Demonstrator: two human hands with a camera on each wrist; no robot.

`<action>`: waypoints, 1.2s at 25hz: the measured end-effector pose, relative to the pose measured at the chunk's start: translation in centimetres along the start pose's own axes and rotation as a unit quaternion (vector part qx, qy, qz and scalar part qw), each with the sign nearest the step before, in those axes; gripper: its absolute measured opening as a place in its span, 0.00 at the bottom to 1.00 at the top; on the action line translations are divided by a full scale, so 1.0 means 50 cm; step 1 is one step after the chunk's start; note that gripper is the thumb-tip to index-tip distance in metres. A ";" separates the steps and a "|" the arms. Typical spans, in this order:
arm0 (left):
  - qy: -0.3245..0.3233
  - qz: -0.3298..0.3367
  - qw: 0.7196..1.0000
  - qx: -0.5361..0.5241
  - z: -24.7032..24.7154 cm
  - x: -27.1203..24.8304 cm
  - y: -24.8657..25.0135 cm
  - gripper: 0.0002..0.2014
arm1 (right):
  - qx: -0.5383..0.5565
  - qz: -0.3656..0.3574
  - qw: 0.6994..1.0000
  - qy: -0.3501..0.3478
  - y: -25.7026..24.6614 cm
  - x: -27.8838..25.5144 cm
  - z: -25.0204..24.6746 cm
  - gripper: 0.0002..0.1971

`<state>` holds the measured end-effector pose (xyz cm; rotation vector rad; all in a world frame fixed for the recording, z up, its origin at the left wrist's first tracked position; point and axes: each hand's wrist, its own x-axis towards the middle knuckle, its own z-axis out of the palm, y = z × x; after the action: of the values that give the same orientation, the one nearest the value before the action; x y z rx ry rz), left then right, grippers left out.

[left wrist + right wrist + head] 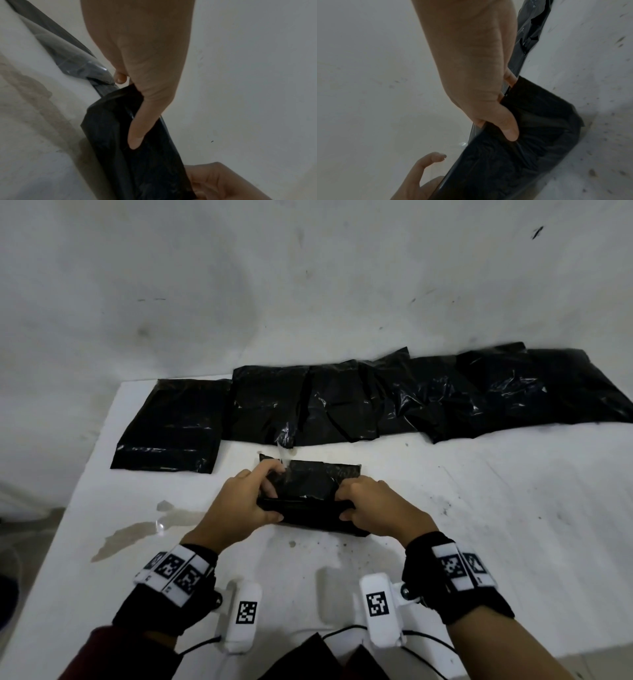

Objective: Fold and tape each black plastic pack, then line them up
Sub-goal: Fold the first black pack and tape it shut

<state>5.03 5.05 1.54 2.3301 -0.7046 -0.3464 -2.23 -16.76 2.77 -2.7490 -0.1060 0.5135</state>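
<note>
A black plastic pack (308, 494) lies on the white table (479, 508) in front of me, its near edge rolled up into a fold. My left hand (253, 501) grips the fold's left end, thumb on the front face (135, 135) and fingers curled over the top. My right hand (363, 501) grips the right end the same way, thumb (508, 129) pressed on the black plastic (522, 148). A strip of clear tape (282, 460) sticks up at the pack's far left corner. Behind it, several black packs (376, 402) lie in an overlapping row.
A separate flat black pack (171, 426) lies at the far left of the row. A wet stain with a scrap of clear film (161, 522) marks the table left of my hands. A grey wall (308, 285) rises behind the table.
</note>
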 end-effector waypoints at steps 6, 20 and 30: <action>0.014 -0.018 0.999 -0.039 -0.002 0.009 -0.006 0.33 | -0.027 -0.014 0.999 -0.014 0.003 0.013 -0.005 0.10; 0.020 -0.049 0.991 -0.121 -0.047 0.007 -0.047 0.26 | 0.119 0.064 0.990 -0.029 0.034 -0.044 0.004 0.10; 0.032 -0.023 0.989 -0.143 -0.052 -0.062 -0.080 0.28 | 0.043 -0.137 0.963 0.230 0.098 -0.048 0.119 0.06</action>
<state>5.18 10.72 0.96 2.0775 -0.5338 -0.3663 -6.57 -19.79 -3.35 -2.6307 -0.3328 -0.1931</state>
